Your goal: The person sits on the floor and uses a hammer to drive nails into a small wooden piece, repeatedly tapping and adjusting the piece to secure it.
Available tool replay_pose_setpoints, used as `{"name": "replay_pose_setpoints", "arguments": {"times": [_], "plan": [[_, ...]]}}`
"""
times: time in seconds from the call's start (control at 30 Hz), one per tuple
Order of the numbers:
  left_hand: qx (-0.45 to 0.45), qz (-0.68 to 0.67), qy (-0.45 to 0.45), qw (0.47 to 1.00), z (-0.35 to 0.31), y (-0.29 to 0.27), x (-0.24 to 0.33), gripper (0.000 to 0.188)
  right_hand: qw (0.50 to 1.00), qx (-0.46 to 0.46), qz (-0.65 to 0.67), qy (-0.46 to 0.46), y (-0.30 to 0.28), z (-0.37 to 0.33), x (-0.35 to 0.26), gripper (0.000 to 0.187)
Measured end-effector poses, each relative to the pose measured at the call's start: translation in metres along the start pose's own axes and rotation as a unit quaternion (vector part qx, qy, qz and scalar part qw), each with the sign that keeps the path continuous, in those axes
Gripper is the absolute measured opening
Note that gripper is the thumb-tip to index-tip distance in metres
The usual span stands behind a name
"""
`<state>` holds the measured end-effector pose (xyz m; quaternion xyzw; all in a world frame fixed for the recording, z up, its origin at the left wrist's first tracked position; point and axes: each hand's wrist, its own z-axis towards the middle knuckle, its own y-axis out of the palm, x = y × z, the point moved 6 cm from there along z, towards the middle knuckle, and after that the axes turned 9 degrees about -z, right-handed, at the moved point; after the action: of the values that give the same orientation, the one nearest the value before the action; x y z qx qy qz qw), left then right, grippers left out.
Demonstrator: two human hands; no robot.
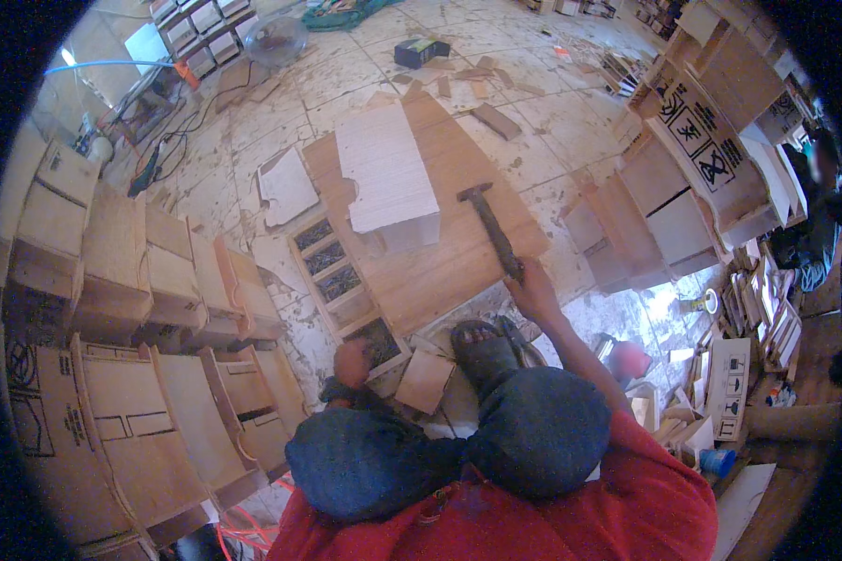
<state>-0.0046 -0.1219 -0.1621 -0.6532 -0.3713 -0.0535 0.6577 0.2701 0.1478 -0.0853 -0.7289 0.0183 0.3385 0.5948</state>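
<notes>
Seated worker's view of a tiled workplace, seen past two denim-covered knees (374, 463). The right hand (533, 294) was closed around the lower end of a hammer (496, 229), whose long axis ran forward and slightly to the left, its head lying crosswise at the far end; whether that head touched the surface beneath could not be told. The left hand could not be made out, so its state cannot be given. The governing relation was between hammer and white box (388, 173): the box lay ahead of the right hand and to its left, just beside the hammer head but apart from it, with its long axis pointing away from the worker and leaning a little left. The right hand was the only one seen near it. The box, straight-sided and pale-faced with a notch in its left edge, rested on a broad brown board (412, 290) with a smooth, wood-like grain. Left of the board lay a notched white panel (288, 187) and a narrow frame (351, 327) divided by crossbars into rectangular openings. A flat, tan square piece (426, 381) lay nearer the knees. Beyond the board, thin, angular scraps (496, 122) littered the stained tiles (557, 140). Light-brown, box-like units, stacked left (122, 280) and right, flanked the area, their panels flat and matte.
</notes>
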Motion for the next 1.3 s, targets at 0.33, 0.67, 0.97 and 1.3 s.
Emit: {"name": "replay_pose_setpoints", "arguments": {"times": [0.33, 0.67, 0.97, 1.3], "plan": [[0.101, -0.295, 0.062, 0.948, 0.045, -0.112, 0.111, 0.022, 0.980, -0.096, 0.167, 0.049, -0.004, -0.005, 0.005, 0.045], [0.203, -0.189, 0.306, 0.911, 0.120, -0.140, 0.222, 0.021, 0.904, -0.148, 0.384, 0.118, 0.024, 0.011, -0.021, 0.037], [0.230, -0.177, 0.264, 0.920, 0.143, -0.115, 0.216, 0.019, 0.931, -0.143, 0.328, 0.070, 0.009, 0.010, -0.044, 0.026], [0.255, -0.238, 0.228, 0.909, 0.146, -0.109, 0.209, 0.028, 0.994, -0.079, 0.060, -0.047, -0.096, -0.049, -0.088, 0.050]]}}
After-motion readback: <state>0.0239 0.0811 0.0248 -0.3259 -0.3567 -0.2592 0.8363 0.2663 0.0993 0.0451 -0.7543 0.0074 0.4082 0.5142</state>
